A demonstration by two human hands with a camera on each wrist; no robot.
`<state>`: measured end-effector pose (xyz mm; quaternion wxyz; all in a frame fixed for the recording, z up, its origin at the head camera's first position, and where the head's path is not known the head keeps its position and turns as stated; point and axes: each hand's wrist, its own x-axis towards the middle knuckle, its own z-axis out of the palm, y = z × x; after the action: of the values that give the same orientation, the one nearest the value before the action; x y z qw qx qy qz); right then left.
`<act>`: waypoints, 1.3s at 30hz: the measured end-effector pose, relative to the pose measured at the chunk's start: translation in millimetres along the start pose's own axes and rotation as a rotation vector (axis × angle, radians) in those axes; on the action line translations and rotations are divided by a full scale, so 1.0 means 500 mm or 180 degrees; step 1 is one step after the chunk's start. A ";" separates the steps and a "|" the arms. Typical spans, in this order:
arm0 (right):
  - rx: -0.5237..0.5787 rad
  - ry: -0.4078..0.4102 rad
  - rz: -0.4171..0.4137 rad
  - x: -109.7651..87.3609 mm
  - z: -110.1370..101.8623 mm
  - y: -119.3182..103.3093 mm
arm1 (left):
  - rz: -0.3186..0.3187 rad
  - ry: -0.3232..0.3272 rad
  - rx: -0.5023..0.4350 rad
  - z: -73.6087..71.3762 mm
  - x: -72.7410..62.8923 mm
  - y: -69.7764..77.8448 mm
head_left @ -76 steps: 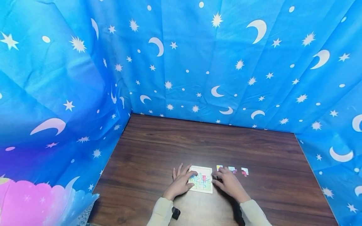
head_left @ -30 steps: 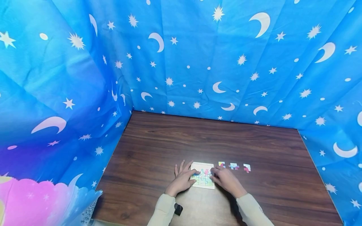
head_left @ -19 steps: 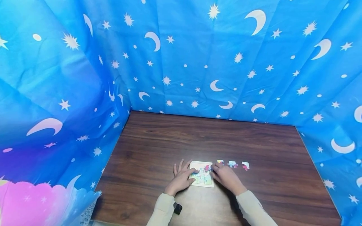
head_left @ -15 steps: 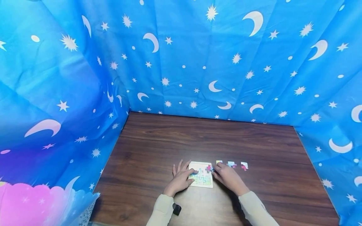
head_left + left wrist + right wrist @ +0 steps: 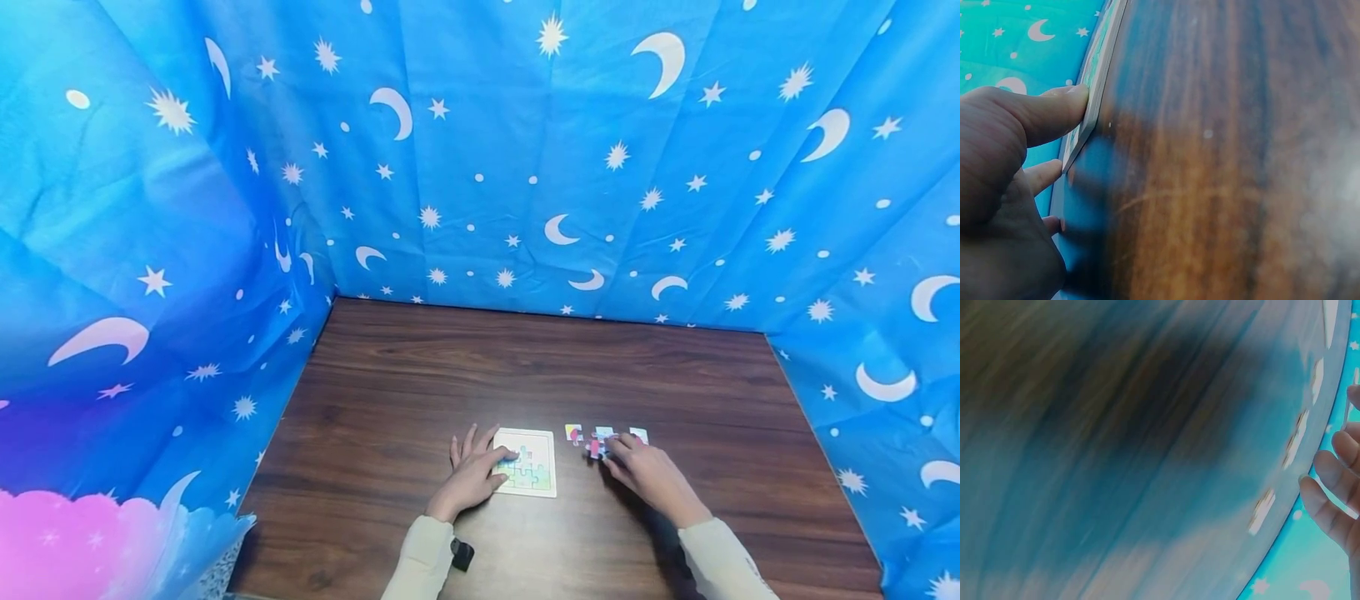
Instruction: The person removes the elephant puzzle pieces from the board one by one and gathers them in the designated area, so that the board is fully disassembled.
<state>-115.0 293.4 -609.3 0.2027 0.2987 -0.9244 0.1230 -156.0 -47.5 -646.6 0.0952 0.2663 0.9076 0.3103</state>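
Puzzle tray [image 5: 552, 467]: squarish, pale-framed; I am seeing it lying flat.
Fitted pieces [image 5: 527, 477]: green and blue tones, interlocking across the tray's lower part; pale backing is showing above.
Held piece [image 5: 596, 448]: pinkish red and blue; it is being held raised, right of the tray.
Left loose piece [image 5: 573, 432]: yellow, red, white; lying flat.
Middle loose piece [image 5: 603, 432]: light blue; lying just behind the held one.
Right loose piece [image 5: 639, 434]: pale; lying partly hidden.

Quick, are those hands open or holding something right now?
Left hand: open, resting on the jigsaw puzzle board.
Right hand: closed, pinching a pink-and-blue jigsaw piece.
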 end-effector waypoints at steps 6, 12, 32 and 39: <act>-0.0136 -0.0129 0.0191 -0.042 -0.034 0.023 | 0.0111 0.0060 -0.0116 0.000 -0.004 0.001; -0.0218 -0.0410 0.0441 -0.068 -0.054 0.038 | 0.0024 -0.0055 -0.0095 -0.005 -0.005 0.002; -0.0209 -0.0802 0.1078 -0.090 -0.049 0.045 | 0.0064 -0.0111 -0.0106 -0.007 -0.004 0.001; -0.0092 -0.0381 0.0882 -0.054 -0.011 0.021 | 0.0090 -0.0019 -0.0147 0.000 -0.004 -0.004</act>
<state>-99.5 317.4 -617.6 0.1326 0.1720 -0.9689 0.1185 -155.3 -49.8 -647.5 0.0997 0.2779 0.8960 0.3318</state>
